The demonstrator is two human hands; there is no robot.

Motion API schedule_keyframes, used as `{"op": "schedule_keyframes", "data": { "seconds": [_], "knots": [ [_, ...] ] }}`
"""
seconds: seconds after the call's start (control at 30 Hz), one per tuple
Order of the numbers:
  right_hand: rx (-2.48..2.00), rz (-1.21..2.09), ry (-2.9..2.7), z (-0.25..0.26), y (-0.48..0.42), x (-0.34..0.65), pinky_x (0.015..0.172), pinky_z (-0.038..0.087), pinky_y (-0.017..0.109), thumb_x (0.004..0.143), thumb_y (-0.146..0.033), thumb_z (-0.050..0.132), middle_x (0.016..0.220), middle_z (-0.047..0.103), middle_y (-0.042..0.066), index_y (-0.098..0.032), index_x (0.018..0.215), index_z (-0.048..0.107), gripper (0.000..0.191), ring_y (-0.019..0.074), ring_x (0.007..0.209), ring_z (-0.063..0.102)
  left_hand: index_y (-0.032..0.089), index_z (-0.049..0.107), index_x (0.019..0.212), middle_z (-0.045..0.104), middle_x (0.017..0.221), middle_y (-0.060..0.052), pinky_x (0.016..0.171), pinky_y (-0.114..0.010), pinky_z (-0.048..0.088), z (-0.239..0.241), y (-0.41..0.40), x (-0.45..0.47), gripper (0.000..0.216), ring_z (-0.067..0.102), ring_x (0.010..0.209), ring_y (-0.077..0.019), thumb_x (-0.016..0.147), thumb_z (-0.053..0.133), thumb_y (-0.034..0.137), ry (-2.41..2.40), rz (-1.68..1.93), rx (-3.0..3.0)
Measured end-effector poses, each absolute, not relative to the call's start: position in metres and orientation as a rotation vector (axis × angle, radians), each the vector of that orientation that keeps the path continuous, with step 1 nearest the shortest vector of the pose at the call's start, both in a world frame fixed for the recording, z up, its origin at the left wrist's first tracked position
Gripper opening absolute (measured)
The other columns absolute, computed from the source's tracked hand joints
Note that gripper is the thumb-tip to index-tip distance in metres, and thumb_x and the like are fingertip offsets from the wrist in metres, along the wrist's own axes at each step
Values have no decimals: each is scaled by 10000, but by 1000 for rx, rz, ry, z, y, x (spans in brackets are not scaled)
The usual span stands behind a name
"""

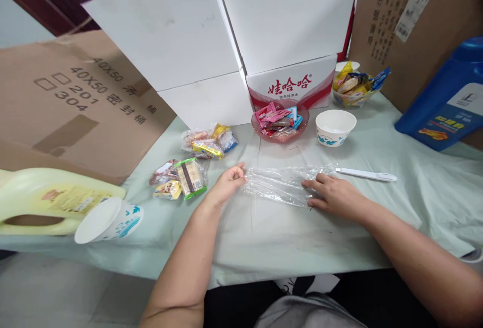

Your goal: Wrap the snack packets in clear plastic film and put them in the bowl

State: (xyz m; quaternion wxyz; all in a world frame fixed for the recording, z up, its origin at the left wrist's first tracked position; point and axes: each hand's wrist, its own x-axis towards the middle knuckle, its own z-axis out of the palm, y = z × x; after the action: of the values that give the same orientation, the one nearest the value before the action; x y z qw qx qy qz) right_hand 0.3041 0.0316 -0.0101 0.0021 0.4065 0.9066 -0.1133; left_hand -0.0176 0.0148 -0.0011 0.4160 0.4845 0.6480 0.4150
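A clear plastic bag (277, 183) lies flat on the pale green cloth (264, 232) in front of me. My left hand (226, 185) pinches the bag's left end, fingers closed on it. My right hand (334, 195) lies flat on the bag's right part, fingers stretched and pressing it down. A white stick-shaped tool (366, 174) lies just beyond my right hand.
Behind the bag stand a pink bowl of wrapped snacks (280, 119), an empty white paper bowl (335, 127) and a clear bowl of snacks (354, 89). Sealed snack packets (190, 177) lie to the left. A tipped paper cup (109, 220), yellow jug (45, 199), blue jug (449, 96) and cardboard boxes (71, 101) surround them.
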Motion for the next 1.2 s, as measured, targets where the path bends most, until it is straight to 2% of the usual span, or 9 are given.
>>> {"op": "schedule_keyframes", "data": {
  "seconds": [0.1, 0.23, 0.43, 0.53, 0.7, 0.83, 0.93, 1.07, 1.2],
  "knots": [
    [1277, -356, 2830, -9, 32, 304, 835, 467, 366, 927, -410, 534, 1114, 608, 128, -212, 1366, 524, 482, 274, 995, 619, 201, 462, 671, 673, 1018, -71, 839, -334, 466, -5, 18, -26, 245, 616, 1054, -246, 623, 687, 285, 1860, 1064, 1297],
    [1271, -353, 2818, -9, 32, 303, 840, 469, 369, 931, -414, 528, 1122, 605, 132, -203, 1374, 516, 491, 276, 997, 620, 210, 465, 832, 630, 691, 15, 606, -271, 459, 0, 14, -24, 338, 620, 627, -157, 687, 680, 427, 1775, 949, 1249],
    [1271, -350, 2837, -9, 31, 305, 827, 475, 368, 917, -410, 551, 1113, 609, 136, -194, 1369, 521, 502, 281, 996, 624, 221, 436, 1213, 656, 774, 23, 648, -260, 474, 9, 3, -14, 685, 631, 652, -129, 612, 763, 248, 1375, 643, 1278],
    [1260, -351, 2867, -10, 31, 307, 815, 478, 370, 901, -402, 574, 1106, 615, 141, -180, 1365, 525, 517, 287, 986, 629, 217, 448, 1261, 610, 693, 53, 557, -248, 436, 9, 2, -21, 663, 564, 521, -115, 645, 691, 226, 1471, 449, 1360],
    [1248, -360, 2897, -9, 30, 308, 809, 479, 371, 884, -383, 589, 1092, 622, 148, -168, 1355, 525, 522, 288, 979, 624, 223, 613, 1083, 610, 889, -20, 683, -305, 466, 16, -1, -23, 444, 604, 726, -185, 646, 675, 172, 2057, 424, 1888],
    [1231, -394, 2937, -6, 27, 309, 810, 480, 374, 865, -377, 611, 1080, 628, 143, -169, 1343, 523, 528, 280, 969, 621, 220, 629, 934, 614, 1032, -54, 902, -335, 454, 19, -10, 7, 141, 583, 992, -215, 799, 587, 208, 1500, 575, 2336],
    [1237, -456, 2940, 0, 27, 316, 825, 481, 370, 859, -388, 624, 1114, 626, 133, -182, 1333, 524, 526, 269, 977, 623, 220, 624, 926, 622, 1039, -49, 924, -349, 448, 14, -15, 27, 171, 543, 1057, -232, 761, 667, 206, 1151, 305, 2403],
    [1148, -515, 2919, 10, 30, 329, 856, 476, 367, 750, -381, 744, 1147, 609, 98, -216, 1143, 636, 439, 269, 1027, 594, 203, 592, 792, 605, 1026, -50, 895, -352, 450, 10, -15, 27, 129, 522, 1045, -222, 781, 548, 83, 1222, 220, 2418],
    [1091, -523, 2915, 12, 36, 338, 891, 466, 380, 734, -287, 748, 1097, 611, 85, -215, 934, 693, 220, 258, 1016, 579, 203, 574, 844, 593, 1022, -59, 873, -368, 457, 12, -15, 19, 181, 520, 1030, -236, 727, 540, 70, 1357, 186, 2409]
  ]
}}
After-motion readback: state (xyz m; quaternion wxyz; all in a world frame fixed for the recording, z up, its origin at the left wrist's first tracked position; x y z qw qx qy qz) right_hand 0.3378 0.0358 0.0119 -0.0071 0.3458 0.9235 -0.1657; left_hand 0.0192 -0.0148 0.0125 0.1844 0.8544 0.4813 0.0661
